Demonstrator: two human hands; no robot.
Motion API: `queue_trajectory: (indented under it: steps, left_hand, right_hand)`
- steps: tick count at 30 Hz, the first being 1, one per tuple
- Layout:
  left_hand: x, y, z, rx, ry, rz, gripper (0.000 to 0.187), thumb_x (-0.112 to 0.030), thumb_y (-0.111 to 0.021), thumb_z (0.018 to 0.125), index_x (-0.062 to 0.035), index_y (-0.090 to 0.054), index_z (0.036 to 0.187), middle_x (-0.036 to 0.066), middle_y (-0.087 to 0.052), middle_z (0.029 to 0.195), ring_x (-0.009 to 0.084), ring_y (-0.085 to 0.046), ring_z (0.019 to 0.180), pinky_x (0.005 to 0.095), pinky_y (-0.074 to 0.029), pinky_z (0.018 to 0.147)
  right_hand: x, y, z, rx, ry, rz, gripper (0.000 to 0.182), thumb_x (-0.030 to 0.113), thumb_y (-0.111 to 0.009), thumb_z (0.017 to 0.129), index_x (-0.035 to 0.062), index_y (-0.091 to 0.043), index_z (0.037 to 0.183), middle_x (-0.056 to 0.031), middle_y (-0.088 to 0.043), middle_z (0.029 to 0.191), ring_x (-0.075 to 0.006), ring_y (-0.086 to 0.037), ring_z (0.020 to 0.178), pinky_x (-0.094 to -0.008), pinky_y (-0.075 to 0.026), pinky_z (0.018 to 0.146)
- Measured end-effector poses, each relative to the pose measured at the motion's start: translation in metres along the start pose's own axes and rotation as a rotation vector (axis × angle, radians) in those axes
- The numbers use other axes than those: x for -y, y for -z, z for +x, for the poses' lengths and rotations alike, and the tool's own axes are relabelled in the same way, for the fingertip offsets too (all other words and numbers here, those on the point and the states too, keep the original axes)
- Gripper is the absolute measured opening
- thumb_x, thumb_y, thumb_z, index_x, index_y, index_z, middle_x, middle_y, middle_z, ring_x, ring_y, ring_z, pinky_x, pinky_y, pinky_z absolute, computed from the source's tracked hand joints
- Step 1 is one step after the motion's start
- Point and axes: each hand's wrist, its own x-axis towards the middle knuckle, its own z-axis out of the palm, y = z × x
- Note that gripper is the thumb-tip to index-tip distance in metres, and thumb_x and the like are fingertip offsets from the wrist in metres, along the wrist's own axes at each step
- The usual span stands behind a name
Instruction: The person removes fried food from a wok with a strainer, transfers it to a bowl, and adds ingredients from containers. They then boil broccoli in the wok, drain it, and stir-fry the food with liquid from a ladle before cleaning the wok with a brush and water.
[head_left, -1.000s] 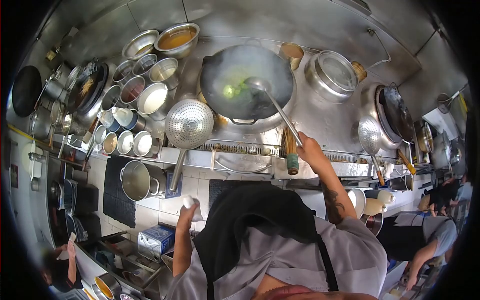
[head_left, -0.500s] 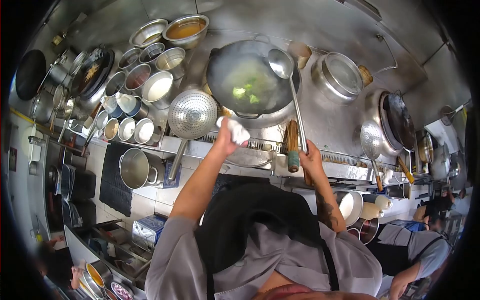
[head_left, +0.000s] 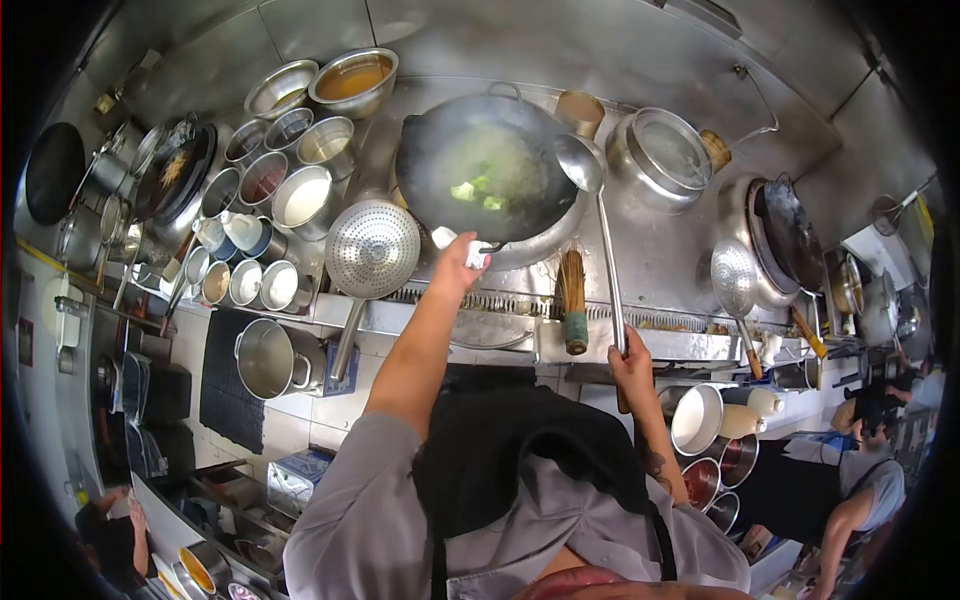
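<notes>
Steel cooking range [head_left: 660, 250] fills the view, cluttered edge to edge. Large wok [head_left: 487, 180] sits at centre, steaming, with green vegetable pieces [head_left: 478, 190] in liquid near its middle.

Left hand [head_left: 455, 262] is closed around a white cloth [head_left: 452, 240] and pressed to the wok's near handle [head_left: 487, 247]; wok lies straight ahead of that hand, touching. This hand is the nearer one to the wok.

Right hand [head_left: 634, 352] is clamped on the lower shaft of a long ladle [head_left: 600, 220], down at the front rail. Ladle's long axis runs near-vertical in view, away from the body; its bowl hangs at the wok's right rim, just beside a small brown-filled cup [head_left: 581, 108]. Hands are well apart.

Room: left of the wok a perforated strainer [head_left: 372, 250] leans close, and behind it packed seasoning tins [head_left: 290, 170]. Right of the wok, a lidded pot [head_left: 662, 150], then a second dark wok [head_left: 790, 225] and a smaller skimmer [head_left: 733, 278]. A bamboo brush [head_left: 573, 295] stands between the hands on the rail. Open steel lies mostly behind the wok, toward the backsplash.

Another person [head_left: 850, 490] is bent over at lower right, well apart.
</notes>
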Motion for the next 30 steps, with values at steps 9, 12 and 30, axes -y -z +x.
queue_trajectory:
  steps: [9,12,30]
  left_hand:
    - [0.006,0.02,-0.006,0.112,-0.049,-0.022,0.011,-0.012,-0.057,0.082,-0.009,-0.051,0.091,0.008,-0.056,0.077,0.0195,-0.056,0.064,0.0292,-0.043,0.044]
    - [0.011,0.026,-0.024,0.093,-0.05,-0.031,0.007,-0.013,-0.058,0.082,-0.0096,-0.052,0.084,0.006,-0.056,0.074,0.0199,-0.056,0.064,0.0303,-0.042,0.046]
    - [0.049,0.069,-0.115,0.263,0.003,-0.261,0.009,-0.012,-0.061,0.08,-0.008,-0.054,0.085,0.007,-0.06,0.071,0.0178,-0.057,0.058,0.0295,-0.042,0.044]
  right_hand:
    - [0.019,0.009,0.008,0.004,-0.033,-0.01,0.039,0.001,-0.055,0.083,-0.0009,-0.052,0.121,0.002,-0.049,0.068,-0.0043,-0.041,0.054,-0.0218,-0.036,0.048]
    - [0.008,0.012,0.015,-0.015,0.016,-0.06,0.039,0.002,-0.056,0.083,-0.0005,-0.052,0.122,0.0021,-0.049,0.068,-0.0043,-0.042,0.053,-0.0217,-0.036,0.047]
    - [0.026,-0.004,0.036,0.038,0.062,-0.036,0.043,0.001,-0.058,0.082,-0.0028,-0.05,0.125,0.0033,-0.049,0.071,-0.0033,-0.041,0.054,-0.0203,-0.035,0.047]
